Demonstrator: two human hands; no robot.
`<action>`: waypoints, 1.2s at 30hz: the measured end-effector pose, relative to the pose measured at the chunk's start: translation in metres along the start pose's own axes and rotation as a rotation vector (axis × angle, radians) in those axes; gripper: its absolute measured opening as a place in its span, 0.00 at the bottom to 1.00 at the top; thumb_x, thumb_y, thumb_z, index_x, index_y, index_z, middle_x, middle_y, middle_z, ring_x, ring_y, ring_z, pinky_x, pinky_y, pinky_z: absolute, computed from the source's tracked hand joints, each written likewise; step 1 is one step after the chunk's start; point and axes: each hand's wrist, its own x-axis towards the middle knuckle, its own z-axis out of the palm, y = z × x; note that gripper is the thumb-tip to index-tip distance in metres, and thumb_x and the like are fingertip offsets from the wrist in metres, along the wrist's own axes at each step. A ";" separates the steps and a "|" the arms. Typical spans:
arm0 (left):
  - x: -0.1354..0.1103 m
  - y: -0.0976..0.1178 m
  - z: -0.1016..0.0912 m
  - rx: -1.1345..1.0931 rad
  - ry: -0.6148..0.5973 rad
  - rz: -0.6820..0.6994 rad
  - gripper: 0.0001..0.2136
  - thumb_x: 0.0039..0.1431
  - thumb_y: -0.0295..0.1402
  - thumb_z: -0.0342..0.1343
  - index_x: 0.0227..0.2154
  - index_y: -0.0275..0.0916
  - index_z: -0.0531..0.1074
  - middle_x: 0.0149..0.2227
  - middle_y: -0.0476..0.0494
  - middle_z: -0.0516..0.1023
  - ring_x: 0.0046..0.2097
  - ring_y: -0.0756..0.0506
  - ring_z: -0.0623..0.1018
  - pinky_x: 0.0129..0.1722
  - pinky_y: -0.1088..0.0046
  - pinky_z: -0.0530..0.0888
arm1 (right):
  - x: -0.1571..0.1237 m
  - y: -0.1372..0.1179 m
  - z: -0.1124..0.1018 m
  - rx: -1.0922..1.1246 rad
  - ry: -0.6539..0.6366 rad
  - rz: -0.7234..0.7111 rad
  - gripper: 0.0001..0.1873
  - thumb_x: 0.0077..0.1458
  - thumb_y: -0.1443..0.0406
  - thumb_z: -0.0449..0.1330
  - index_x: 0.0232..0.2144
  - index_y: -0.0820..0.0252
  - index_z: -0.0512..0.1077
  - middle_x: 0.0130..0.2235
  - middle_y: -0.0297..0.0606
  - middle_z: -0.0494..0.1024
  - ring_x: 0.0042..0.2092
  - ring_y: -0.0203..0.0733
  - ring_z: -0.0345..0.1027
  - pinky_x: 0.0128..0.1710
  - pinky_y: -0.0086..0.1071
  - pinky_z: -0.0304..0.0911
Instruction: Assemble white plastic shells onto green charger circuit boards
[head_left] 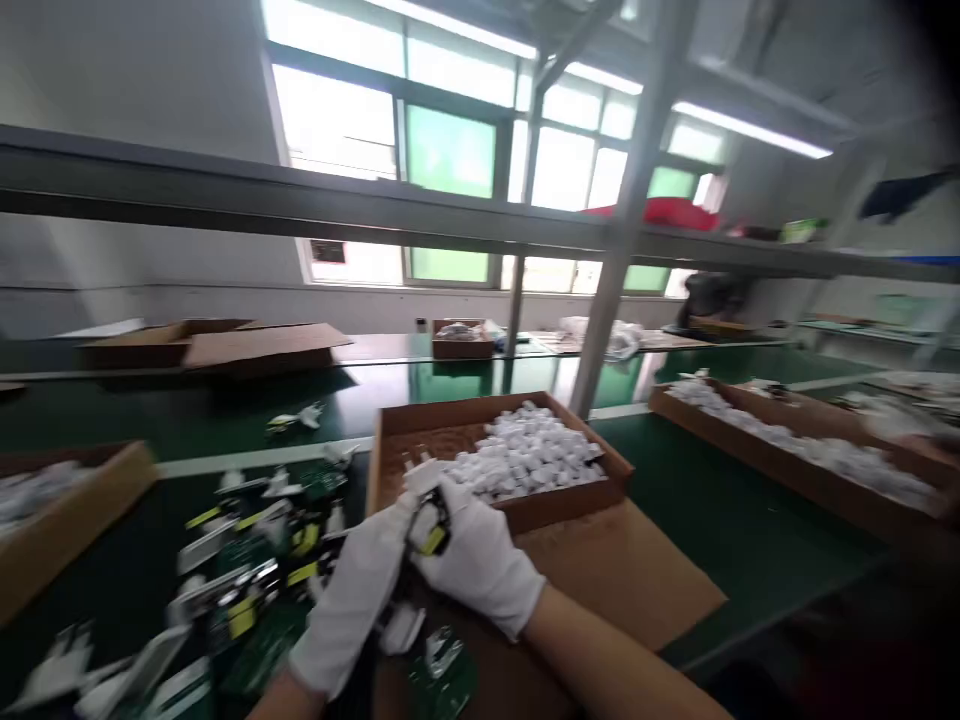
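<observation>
Both gloved hands meet just in front of the cardboard tray (390,440) of white plastic parts (525,455). Left hand (356,600) and right hand (480,565) together pinch a small black-and-yellow component (433,530). Left of the tray, loose green circuit boards (255,570). Right of it, a long box (795,475) of white parts. Image blurred.

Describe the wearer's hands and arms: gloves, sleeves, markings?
Both the left hand and right hand wear plain white knit gloves ending at the wrist, with no visible print or logo. Forearms are bare below the cuffs; no sleeves, watch or bands show. Motion blur hides finer detail.
</observation>
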 end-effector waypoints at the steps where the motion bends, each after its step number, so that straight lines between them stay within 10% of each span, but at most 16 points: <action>1: -0.001 0.002 -0.001 -0.040 -0.056 -0.028 0.19 0.40 0.47 0.55 0.29 0.33 0.71 0.32 0.43 0.74 0.39 0.42 0.71 0.44 0.66 0.67 | -0.001 0.002 0.004 -0.021 -0.001 0.019 0.21 0.41 0.61 0.54 0.42 0.56 0.62 0.33 0.35 0.74 0.32 0.43 0.69 0.32 0.32 0.64; 16: -0.003 0.020 0.013 -0.375 -0.299 -0.109 0.13 0.43 0.39 0.57 0.27 0.34 0.71 0.29 0.45 0.73 0.33 0.46 0.71 0.37 0.71 0.69 | -0.006 0.019 0.012 -0.056 0.026 -0.030 0.29 0.39 0.60 0.56 0.46 0.61 0.60 0.32 0.40 0.74 0.31 0.44 0.69 0.30 0.33 0.65; 36: -0.005 0.013 0.017 -0.385 -0.315 -0.059 0.13 0.49 0.41 0.53 0.29 0.34 0.68 0.25 0.48 0.68 0.28 0.51 0.67 0.29 0.78 0.67 | -0.005 0.015 0.004 0.050 -0.072 -0.034 0.29 0.39 0.61 0.57 0.46 0.60 0.58 0.33 0.39 0.74 0.34 0.44 0.69 0.33 0.35 0.66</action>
